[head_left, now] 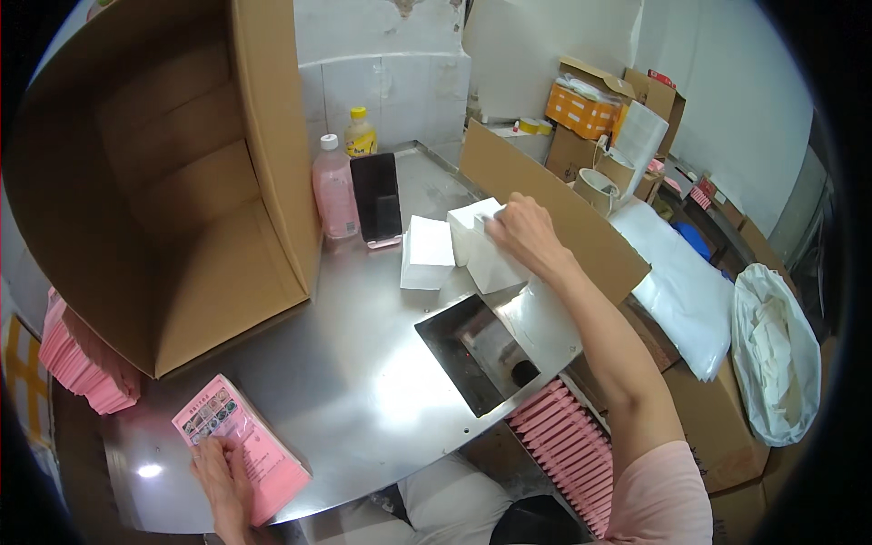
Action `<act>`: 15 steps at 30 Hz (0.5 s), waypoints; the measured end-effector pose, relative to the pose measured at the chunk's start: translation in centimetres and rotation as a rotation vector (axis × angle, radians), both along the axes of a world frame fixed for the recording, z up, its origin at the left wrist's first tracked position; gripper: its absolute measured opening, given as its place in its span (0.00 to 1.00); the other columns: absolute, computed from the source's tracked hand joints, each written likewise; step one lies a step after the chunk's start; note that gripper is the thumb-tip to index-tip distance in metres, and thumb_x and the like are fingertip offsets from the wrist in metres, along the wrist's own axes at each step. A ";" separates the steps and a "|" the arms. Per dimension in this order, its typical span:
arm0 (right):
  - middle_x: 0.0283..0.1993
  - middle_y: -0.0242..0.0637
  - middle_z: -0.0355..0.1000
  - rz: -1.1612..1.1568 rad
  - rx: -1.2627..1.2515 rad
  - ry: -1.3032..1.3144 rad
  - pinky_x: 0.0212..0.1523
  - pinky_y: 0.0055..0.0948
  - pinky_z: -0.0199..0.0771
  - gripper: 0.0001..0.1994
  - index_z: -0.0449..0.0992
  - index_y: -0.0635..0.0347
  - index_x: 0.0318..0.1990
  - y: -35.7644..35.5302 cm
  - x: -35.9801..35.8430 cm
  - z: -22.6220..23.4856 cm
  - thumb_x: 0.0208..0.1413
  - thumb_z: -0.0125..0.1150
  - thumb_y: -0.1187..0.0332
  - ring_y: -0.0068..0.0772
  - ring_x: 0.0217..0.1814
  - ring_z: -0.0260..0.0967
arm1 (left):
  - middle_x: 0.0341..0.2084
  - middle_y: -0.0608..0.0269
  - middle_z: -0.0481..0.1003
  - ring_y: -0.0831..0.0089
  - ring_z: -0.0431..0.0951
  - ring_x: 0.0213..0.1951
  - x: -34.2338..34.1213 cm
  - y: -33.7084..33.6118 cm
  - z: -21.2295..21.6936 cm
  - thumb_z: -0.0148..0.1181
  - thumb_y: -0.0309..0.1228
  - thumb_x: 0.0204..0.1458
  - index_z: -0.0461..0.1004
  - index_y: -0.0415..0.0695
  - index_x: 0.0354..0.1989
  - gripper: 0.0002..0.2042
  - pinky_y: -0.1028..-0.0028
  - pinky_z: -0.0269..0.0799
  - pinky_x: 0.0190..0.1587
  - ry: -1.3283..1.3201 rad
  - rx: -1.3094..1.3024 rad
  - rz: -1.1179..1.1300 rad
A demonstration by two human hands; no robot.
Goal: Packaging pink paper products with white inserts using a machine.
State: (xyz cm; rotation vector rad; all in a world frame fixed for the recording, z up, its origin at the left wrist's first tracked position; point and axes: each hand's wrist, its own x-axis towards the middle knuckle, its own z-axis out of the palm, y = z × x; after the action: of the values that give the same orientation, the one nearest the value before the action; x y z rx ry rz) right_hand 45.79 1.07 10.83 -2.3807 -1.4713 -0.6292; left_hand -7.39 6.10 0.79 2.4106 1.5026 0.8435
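My left hand (222, 481) lies on a pink printed packet (272, 472) at the near left of the metal table, its fingers resting over the top face. Across the table, my right hand (527, 232) is closed at the top of a stack of white cards (490, 263). Its fingertips pinch at the cards' upper edge; how many they hold cannot be made out. Just left of it stands another block of white cards (427, 254).
A large open cardboard box (272, 182) stands at the left. Behind the cards are a phone (376, 195) on a stand and a pink bottle (336, 191). A cardboard flap (554, 209) borders the right side. The metal table (363, 336) has a square opening (472, 350). Pink packets (568, 454) fill a container below.
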 end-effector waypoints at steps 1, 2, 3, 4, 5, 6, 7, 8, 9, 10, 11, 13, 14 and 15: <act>0.38 0.49 0.74 0.001 0.002 0.001 0.46 0.48 0.71 0.13 0.82 0.66 0.28 -0.3 -0.1 -0.4 0.53 0.58 0.64 0.51 0.46 0.71 | 0.32 0.56 0.68 0.55 0.68 0.41 -0.1 0.1 -0.1 0.57 0.23 0.55 0.67 0.41 0.34 0.04 0.58 0.57 0.50 0.000 0.002 0.002; 0.37 0.53 0.73 0.022 0.042 -0.032 0.47 0.48 0.72 0.14 0.82 0.68 0.28 -0.9 -0.1 -1.0 0.53 0.58 0.64 0.53 0.45 0.71 | 0.32 0.56 0.68 0.55 0.68 0.41 0.1 0.0 -0.1 0.57 0.23 0.55 0.67 0.41 0.34 0.04 0.58 0.57 0.50 -0.002 -0.002 0.003; 0.36 0.57 0.73 0.043 0.081 -0.064 0.48 0.48 0.72 0.15 0.81 0.71 0.28 -1.3 -0.1 -1.3 0.53 0.57 0.65 0.55 0.44 0.72 | 0.32 0.56 0.68 0.55 0.68 0.41 0.3 -0.1 0.1 0.57 0.23 0.55 0.68 0.41 0.35 0.04 0.58 0.57 0.51 -0.025 -0.003 0.003; 0.36 0.57 0.73 0.043 0.077 -0.065 0.48 0.48 0.72 0.15 0.81 0.71 0.28 -1.3 0.0 -1.3 0.53 0.57 0.65 0.55 0.44 0.72 | 0.32 0.57 0.68 0.56 0.68 0.41 0.5 -0.2 0.1 0.57 0.23 0.55 0.68 0.41 0.35 0.04 0.58 0.57 0.52 -0.047 -0.004 0.003; 0.36 0.59 0.72 0.046 0.125 -0.002 0.47 0.48 0.72 0.16 0.80 0.72 0.27 -1.4 0.0 -1.3 0.53 0.57 0.65 0.56 0.43 0.71 | 0.32 0.57 0.68 0.56 0.68 0.41 0.4 -0.2 0.1 0.57 0.23 0.55 0.68 0.41 0.35 0.04 0.58 0.57 0.52 -0.044 -0.006 0.003; 0.35 0.61 0.71 0.049 0.174 0.062 0.47 0.48 0.72 0.16 0.80 0.74 0.26 -1.5 0.1 -1.3 0.53 0.56 0.65 0.56 0.42 0.71 | 0.32 0.57 0.68 0.57 0.68 0.39 0.2 -0.1 0.1 0.58 0.23 0.55 0.67 0.41 0.36 0.05 0.61 0.59 0.50 -0.037 0.026 -0.018; 0.35 0.61 0.71 0.049 0.173 0.066 0.47 0.48 0.72 0.16 0.80 0.74 0.26 -1.5 0.0 -1.2 0.53 0.56 0.65 0.56 0.42 0.71 | 0.33 0.57 0.68 0.59 0.68 0.38 0.0 0.0 0.1 0.58 0.23 0.56 0.67 0.41 0.37 0.05 0.63 0.62 0.48 -0.030 0.059 -0.038; 0.35 0.62 0.71 0.042 0.185 0.102 0.47 0.49 0.72 0.16 0.80 0.74 0.27 -1.5 -0.3 -1.0 0.54 0.55 0.65 0.57 0.42 0.71 | 0.33 0.57 0.68 0.59 0.68 0.38 -0.2 0.2 0.4 0.58 0.23 0.56 0.67 0.41 0.37 0.05 0.63 0.62 0.48 -0.028 0.060 -0.039; 0.35 0.62 0.71 0.036 0.198 0.139 0.47 0.49 0.71 0.16 0.80 0.74 0.28 -1.5 -0.4 -0.9 0.54 0.55 0.65 0.58 0.42 0.71 | 0.32 0.57 0.68 0.58 0.68 0.38 -0.4 0.4 0.8 0.58 0.22 0.55 0.68 0.40 0.36 0.05 0.63 0.62 0.47 -0.163 -0.099 -0.024; 0.35 0.62 0.71 0.037 0.200 0.142 0.47 0.49 0.71 0.16 0.80 0.74 0.28 -1.6 -0.4 -1.0 0.54 0.55 0.65 0.58 0.42 0.71 | 0.31 0.56 0.69 0.57 0.69 0.37 -0.4 0.5 1.4 0.59 0.22 0.54 0.69 0.40 0.35 0.04 0.63 0.63 0.45 -0.298 -0.258 -0.007; 0.35 0.62 0.71 0.053 0.231 0.164 0.47 0.49 0.71 0.15 0.80 0.73 0.27 -1.5 -0.2 -1.2 0.53 0.55 0.66 0.58 0.42 0.70 | 0.31 0.56 0.69 0.57 0.69 0.37 -0.3 0.5 1.7 0.59 0.22 0.54 0.69 0.40 0.35 0.04 0.63 0.63 0.45 -0.298 -0.256 -0.005; 0.35 0.62 0.71 0.074 0.262 0.187 0.47 0.50 0.70 0.15 0.80 0.73 0.27 -1.4 0.0 -1.6 0.53 0.55 0.66 0.59 0.42 0.70 | 0.29 0.55 0.70 0.57 0.69 0.36 0.3 0.5 2.6 0.59 0.20 0.52 0.71 0.39 0.32 0.03 0.64 0.64 0.43 -0.060 0.157 0.015; 0.35 0.62 0.72 0.075 0.256 0.176 0.48 0.50 0.70 0.14 0.80 0.72 0.29 -1.4 0.1 -1.8 0.52 0.56 0.67 0.58 0.42 0.70 | 0.29 0.55 0.70 0.57 0.69 0.36 1.3 0.2 3.3 0.59 0.20 0.52 0.71 0.39 0.32 0.03 0.64 0.64 0.43 -0.059 0.155 0.015; 0.36 0.61 0.72 0.077 0.249 0.164 0.48 0.49 0.69 0.12 0.81 0.70 0.31 -1.6 0.1 -2.0 0.52 0.56 0.68 0.58 0.42 0.70 | 0.28 0.55 0.70 0.57 0.69 0.35 2.6 -0.6 4.3 0.59 0.19 0.51 0.71 0.39 0.32 0.03 0.64 0.64 0.42 -0.081 0.211 -0.048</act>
State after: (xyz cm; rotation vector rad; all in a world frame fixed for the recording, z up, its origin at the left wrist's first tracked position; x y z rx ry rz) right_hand 45.92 -0.53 8.86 -2.1215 -1.3244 -0.5489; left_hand -4.79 5.52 5.11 2.5118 1.3832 1.1258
